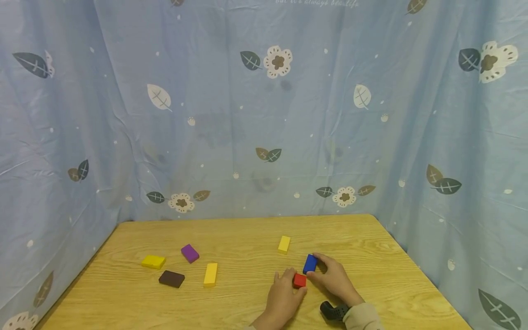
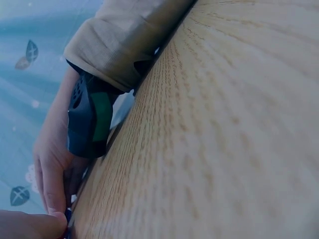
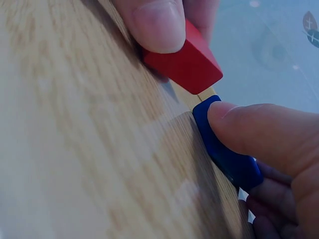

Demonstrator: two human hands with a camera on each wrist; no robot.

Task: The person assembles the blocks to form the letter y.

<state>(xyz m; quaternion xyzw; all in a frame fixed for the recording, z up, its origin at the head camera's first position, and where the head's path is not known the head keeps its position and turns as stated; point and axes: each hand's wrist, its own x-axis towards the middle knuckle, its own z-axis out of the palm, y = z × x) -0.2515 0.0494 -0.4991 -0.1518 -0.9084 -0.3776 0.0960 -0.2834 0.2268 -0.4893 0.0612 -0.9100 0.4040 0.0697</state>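
Note:
A red block is pinched between the thumb and fingers of my left hand, near the front right of the table. Just beyond it, my right hand grips a blue block with thumb and fingers at its two ends. The right wrist view has the red block close above the blue block, both at the wooden surface. In the left wrist view, the right hand shows beneath a sleeve, and the blocks are mostly hidden.
Behind the hands lies a pale yellow block. Farther left on the wooden table are a purple block, a bright yellow block, a dark brown block and an orange-yellow block. A blue patterned curtain surrounds the table.

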